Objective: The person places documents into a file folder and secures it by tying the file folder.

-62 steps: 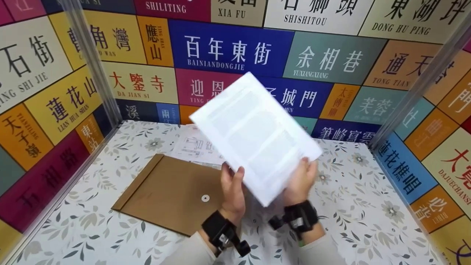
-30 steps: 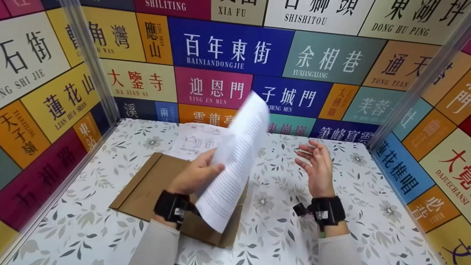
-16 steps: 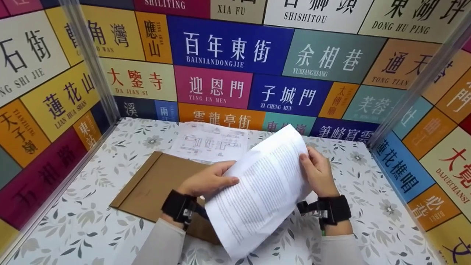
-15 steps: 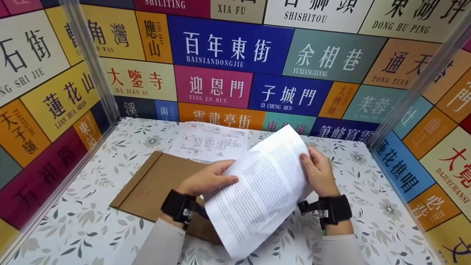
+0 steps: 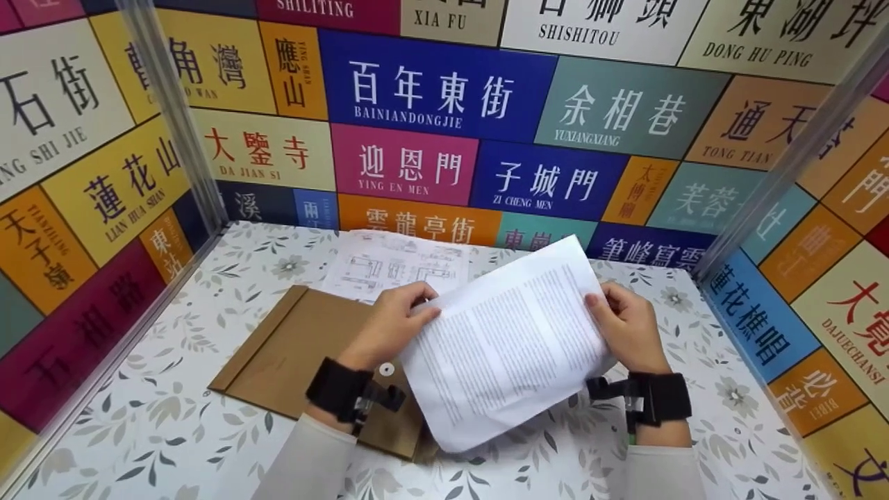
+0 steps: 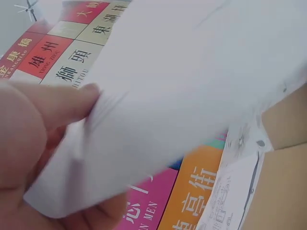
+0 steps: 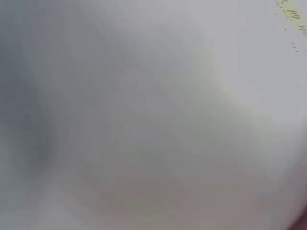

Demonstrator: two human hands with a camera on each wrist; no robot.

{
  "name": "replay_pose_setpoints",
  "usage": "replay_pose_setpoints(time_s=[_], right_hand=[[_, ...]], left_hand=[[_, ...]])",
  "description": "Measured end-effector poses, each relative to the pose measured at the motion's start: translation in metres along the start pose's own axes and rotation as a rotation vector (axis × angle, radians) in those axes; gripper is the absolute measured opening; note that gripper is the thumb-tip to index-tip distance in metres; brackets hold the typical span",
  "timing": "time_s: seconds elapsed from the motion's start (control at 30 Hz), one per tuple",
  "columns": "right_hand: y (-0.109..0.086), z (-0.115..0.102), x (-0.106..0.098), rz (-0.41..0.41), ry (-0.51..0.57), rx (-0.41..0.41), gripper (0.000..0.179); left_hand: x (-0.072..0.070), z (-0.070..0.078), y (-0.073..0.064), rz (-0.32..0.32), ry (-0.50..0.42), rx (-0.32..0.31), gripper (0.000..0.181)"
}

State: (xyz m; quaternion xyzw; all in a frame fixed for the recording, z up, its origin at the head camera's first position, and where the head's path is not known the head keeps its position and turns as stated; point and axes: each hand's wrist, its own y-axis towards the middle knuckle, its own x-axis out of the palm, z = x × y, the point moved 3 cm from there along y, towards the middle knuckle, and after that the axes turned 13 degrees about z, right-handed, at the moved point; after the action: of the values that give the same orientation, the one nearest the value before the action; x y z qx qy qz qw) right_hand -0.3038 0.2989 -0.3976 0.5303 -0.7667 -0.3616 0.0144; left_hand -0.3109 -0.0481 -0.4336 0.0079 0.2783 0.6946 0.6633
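Pale-sleeved left forearm angles in toward the middle while the right forearm comes up pretty much straight. Left hand and right hand kinda mirror each other, both pinching, thumbs on the near side, fingers curled behind; up close, the left thumb looks stretched out.

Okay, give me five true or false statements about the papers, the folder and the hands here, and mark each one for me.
1. The left hand and the right hand both hold the printed paper. True.
2. The printed paper is tucked inside the folder. False: it is outside, held up in both hands.
3. The folder lies on the patterned tabletop. True.
4. The folder is bright green. False: it is brown.
5. The sheet with line drawings lies farther from the person than the folder. True.
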Motion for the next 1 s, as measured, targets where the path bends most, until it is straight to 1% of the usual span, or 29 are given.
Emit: replay_pose_setpoints(time_s=[0.07,0.13,0.17,0.23,0.3,0.37,0.47,0.5,0.53,0.57,0.6,0.63,0.7,0.77,0.83,0.87,0.93,0.97,1.0], right_hand=[[0.0,0.012,0.001,-0.029,-0.003,0.034,0.015],[0.0,0.024,0.001,-0.075,-0.001,0.065,0.015],[-0.001,0.031,0.001,-0.096,0.009,0.084,0.016],[-0.003,0.036,-0.001,-0.134,0.037,0.109,0.017],[-0.005,0.039,-0.005,-0.151,0.064,0.128,0.02],[-0.006,0.043,-0.01,-0.142,0.082,0.149,0.022],[-0.006,0.048,-0.024,-0.104,0.086,0.19,0.024],[-0.005,0.05,-0.029,-0.085,0.086,0.205,0.024],[-0.005,0.052,-0.032,-0.065,0.084,0.219,0.025],[-0.004,0.055,-0.036,-0.047,0.081,0.233,0.026],[-0.004,0.057,-0.039,-0.029,0.078,0.246,0.026],[-0.003,0.059,-0.041,-0.012,0.072,0.258,0.027],[-0.002,0.064,-0.044,0.02,0.059,0.278,0.028],[-0.002,0.069,-0.046,0.046,0.048,0.304,0.029],[-0.001,0.074,-0.046,0.082,0.037,0.327,0.028],[-0.001,0.076,-0.046,0.099,0.031,0.338,0.028],[0.0,0.079,-0.045,0.123,0.026,0.36,0.027],[-0.001,0.079,-0.045,0.128,0.023,0.368,0.027],[-0.001,0.08,-0.044,0.128,0.021,0.379,0.027]], left_hand=[[-0.001,0.0,-0.001,0.074,-0.005,-0.009,0.004],[-0.002,-0.001,-0.002,0.13,-0.012,-0.018,0.004],[-0.003,-0.001,-0.002,0.15,-0.019,-0.025,0.005],[-0.003,-0.001,-0.003,0.177,-0.026,-0.03,0.006],[-0.004,0.0,-0.003,0.208,-0.027,-0.042,0.008],[-0.005,0.001,-0.002,0.269,-0.01,-0.059,0.013],[-0.008,0.003,-0.003,0.384,0.04,-0.063,0.017],[-0.009,0.003,-0.005,0.412,0.064,-0.061,0.018],[-0.01,0.003,-0.008,0.426,0.093,-0.055,0.018],[-0.01,0.002,-0.011,0.416,0.134,-0.05,0.019],[-0.009,0.001,-0.016,0.39,0.184,-0.044,0.02],[-0.008,-0.001,-0.022,0.343,0.241,-0.051,0.023],[-0.002,-0.01,-0.037,0.207,0.36,-0.093,0.036],[0.006,-0.02,-0.056,0.051,0.504,-0.13,0.052],[0.016,-0.028,-0.076,-0.102,0.625,-0.164,0.074],[0.021,-0.031,-0.084,-0.165,0.677,-0.166,0.084],[0.03,-0.035,-0.098,-0.244,0.755,-0.148,0.099],[0.034,-0.035,-0.104,-0.268,0.783,-0.141,0.104],[0.037,-0.036,-0.108,-0.279,0.807,-0.14,0.108]])
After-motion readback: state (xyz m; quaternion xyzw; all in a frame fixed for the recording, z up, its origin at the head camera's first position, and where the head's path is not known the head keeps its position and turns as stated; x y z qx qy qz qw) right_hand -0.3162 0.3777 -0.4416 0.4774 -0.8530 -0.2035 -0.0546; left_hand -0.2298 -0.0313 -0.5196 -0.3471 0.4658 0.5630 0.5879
